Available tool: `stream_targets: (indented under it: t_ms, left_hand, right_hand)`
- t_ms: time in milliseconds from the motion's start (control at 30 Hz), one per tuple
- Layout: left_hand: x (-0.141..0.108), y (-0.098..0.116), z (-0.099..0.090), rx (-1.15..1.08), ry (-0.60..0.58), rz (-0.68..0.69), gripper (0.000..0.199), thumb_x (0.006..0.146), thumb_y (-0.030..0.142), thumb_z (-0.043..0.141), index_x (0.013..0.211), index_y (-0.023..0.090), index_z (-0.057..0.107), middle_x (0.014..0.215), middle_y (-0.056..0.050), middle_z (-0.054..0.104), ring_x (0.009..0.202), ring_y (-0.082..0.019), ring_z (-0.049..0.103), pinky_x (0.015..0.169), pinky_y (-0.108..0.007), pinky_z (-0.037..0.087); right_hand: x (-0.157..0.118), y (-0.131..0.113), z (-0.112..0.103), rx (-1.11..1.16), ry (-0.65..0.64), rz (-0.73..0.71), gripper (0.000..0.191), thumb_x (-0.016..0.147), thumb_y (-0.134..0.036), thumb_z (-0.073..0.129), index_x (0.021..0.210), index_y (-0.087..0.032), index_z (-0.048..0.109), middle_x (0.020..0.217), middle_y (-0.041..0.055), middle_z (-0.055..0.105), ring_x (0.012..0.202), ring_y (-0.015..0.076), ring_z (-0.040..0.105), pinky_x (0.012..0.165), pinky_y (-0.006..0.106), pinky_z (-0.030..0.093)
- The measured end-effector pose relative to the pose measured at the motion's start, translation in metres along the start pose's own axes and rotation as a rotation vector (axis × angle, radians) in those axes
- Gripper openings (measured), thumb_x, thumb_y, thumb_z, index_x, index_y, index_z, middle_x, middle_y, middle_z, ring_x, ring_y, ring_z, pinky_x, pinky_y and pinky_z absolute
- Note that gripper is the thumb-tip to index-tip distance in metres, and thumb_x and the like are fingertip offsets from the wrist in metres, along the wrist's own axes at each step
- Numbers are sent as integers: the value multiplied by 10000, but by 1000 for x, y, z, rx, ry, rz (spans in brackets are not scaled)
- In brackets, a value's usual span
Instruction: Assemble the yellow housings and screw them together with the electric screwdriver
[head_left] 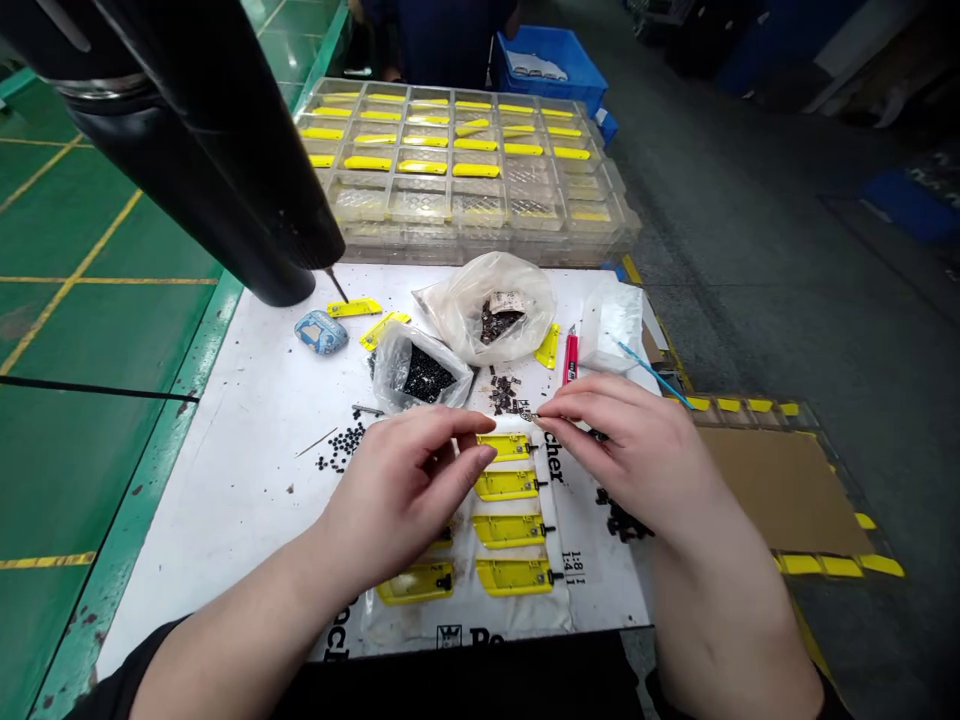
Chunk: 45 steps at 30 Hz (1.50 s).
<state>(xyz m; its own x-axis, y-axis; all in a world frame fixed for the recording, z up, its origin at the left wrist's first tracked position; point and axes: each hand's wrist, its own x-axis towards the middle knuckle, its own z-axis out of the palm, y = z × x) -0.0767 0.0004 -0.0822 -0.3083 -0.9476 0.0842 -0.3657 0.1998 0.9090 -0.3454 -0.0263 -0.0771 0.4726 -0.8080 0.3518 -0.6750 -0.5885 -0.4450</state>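
Note:
My right hand (pixel 622 440) pinches a small dark metal piece (pixel 529 414) between thumb and forefinger, just above the top of a column of yellow plastic parts. The nearest yellow part (pixel 504 447) lies on a white pad, with more yellow parts (pixel 510 530) below it, each with a black bit at its right end. My left hand (pixel 405 490) hovers over the pad's left side. Its thumb and forefinger are apart with nothing visible between them, and it partly hides the left column, where a lower yellow part (pixel 416 583) shows.
Behind my hands stand a bag of small metal pieces (pixel 499 325) and a bag of black beads (pixel 427 375). A black electric screwdriver (pixel 247 160) hangs at upper left. A red cutter (pixel 571 355) lies near the right edge. Divided trays (pixel 465 205) are stacked behind.

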Motion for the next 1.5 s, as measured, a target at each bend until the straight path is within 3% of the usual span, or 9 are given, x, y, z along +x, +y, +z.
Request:
stream_targets:
  t_ms: [100,167,300,500,667,1500]
  left_hand:
    - [3,-2,1,332,68,276,179,1034,266,681,1171,189,769,1026,-20,780,912,-110,717,814,-246,561]
    - [9,0,3,530,42,282,193,1053,296,639,1163,201,765,1068,-33,777,956,-165,728,802,-308,571]
    - [27,11,12,868,-161,182,199,1062,313,576,1018,228,751,1016,-34,746,968,-261,690,765,-408,548]
    - [30,-7,24,781,-189,258,157,1042,259,611,1004,231,760,1020,-22,731,958,-219,615,845,-394,561]
    - [26,-20,26,756,-198,328,115,1013,257,678,951,214,765,1022,-21,734,941,-206,597,808,-375,548]
    - [27,-16,29,767,-221,366,90,984,259,743,908,210,747,973,-17,728,958,-219,596,789,-405,462]
  right_hand:
    - [-8,12,-5,-113,-212,27,87,1068,-236,700,1058,-214,784,1076,11,771,993,198,711,892,370,543]
    - [-11,13,-5,-124,-294,60,79,1056,-230,710,1034,-221,785,1056,7,766,967,211,705,865,383,532]
    - [-12,9,0,-99,-405,106,79,1056,-237,709,1012,-226,774,1019,-1,751,974,221,697,884,396,519]
    - [-11,6,8,-95,-383,70,120,1071,-252,688,997,-206,770,1011,19,713,976,225,652,900,415,509]
    - [-13,4,13,-116,-331,54,107,1070,-229,688,1036,-202,786,1049,31,708,996,223,634,916,427,499]
    - [-14,3,18,-76,-352,72,84,1063,-192,677,1085,-206,756,1086,44,687,1009,230,599,930,459,503]
